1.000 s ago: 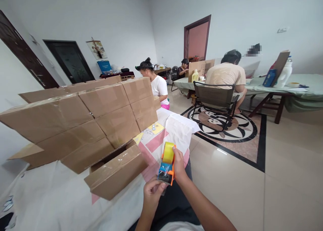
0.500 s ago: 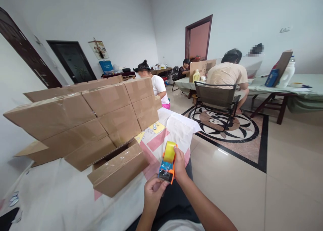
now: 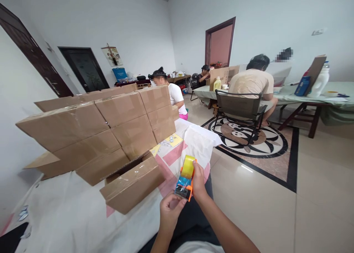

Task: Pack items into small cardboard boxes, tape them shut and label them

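My right hand (image 3: 198,179) is wrapped round the side of an orange and blue tape dispenser (image 3: 182,188), which carries a roll of yellowish packing tape (image 3: 188,167). At the dispenser's black lower end, my left hand (image 3: 170,208) pinches thumb against fingers, at what looks like the clear end of the tape. Both hands are above my lap, by the table edge. To their left a cardboard box (image 3: 134,186) lies on the cloth-covered table (image 3: 83,216), a dark opening along its top and clear tape across its near panel.
Behind that box, stacked cardboard boxes (image 3: 127,124) form a wall. A person in white (image 3: 175,94) sits beyond them. Another person in beige (image 3: 251,81) sits on a folding chair (image 3: 239,103) at a green-covered table (image 3: 293,92); a further person (image 3: 204,74) is behind.
The view has shifted slightly, so the boxes and room appear a little further right. My hands keep the same hold on the dispenser and at its lower end.
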Action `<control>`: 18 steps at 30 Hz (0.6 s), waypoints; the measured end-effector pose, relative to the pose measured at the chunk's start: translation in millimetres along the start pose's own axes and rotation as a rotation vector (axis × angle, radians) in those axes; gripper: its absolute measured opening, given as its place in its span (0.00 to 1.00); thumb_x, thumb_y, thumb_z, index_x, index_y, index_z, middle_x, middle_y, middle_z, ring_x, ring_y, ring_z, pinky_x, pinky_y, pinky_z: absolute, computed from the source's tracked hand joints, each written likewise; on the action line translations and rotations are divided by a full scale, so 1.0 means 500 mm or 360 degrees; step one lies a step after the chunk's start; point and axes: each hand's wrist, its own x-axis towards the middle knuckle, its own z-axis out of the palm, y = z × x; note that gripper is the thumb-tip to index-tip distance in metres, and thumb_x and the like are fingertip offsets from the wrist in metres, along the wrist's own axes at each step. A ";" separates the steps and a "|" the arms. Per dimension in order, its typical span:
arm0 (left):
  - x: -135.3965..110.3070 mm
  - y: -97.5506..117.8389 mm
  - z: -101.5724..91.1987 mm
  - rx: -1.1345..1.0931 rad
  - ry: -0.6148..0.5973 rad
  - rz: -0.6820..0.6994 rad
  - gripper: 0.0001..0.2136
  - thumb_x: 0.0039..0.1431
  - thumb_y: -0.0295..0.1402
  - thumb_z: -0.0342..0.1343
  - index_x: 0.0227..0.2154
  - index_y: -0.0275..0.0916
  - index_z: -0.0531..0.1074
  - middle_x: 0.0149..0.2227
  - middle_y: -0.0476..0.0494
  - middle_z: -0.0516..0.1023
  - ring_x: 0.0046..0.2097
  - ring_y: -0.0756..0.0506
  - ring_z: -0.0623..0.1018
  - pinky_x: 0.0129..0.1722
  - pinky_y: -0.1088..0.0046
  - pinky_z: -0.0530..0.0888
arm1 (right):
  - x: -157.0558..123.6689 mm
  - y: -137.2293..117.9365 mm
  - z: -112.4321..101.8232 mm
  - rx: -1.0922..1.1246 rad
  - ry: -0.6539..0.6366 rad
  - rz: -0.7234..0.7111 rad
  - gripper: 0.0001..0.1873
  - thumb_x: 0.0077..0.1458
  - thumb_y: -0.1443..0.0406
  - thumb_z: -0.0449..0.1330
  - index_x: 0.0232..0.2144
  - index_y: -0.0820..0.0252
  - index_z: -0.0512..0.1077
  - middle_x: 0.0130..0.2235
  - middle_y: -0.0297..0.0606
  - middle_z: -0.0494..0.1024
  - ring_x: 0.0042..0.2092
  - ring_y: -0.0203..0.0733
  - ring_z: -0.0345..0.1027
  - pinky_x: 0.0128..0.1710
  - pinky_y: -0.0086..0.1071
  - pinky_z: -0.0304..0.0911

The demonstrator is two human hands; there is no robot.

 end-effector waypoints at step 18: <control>-0.005 -0.018 -0.025 -0.0032 -0.0171 -0.0222 0.23 0.56 0.53 0.63 0.24 0.34 0.82 0.26 0.40 0.81 0.30 0.44 0.78 0.31 0.73 0.74 | -0.006 0.002 0.012 0.0611 -0.0028 0.0448 0.20 0.46 0.50 0.66 0.35 0.57 0.70 0.26 0.28 0.75 0.28 0.39 0.71 0.28 0.31 0.67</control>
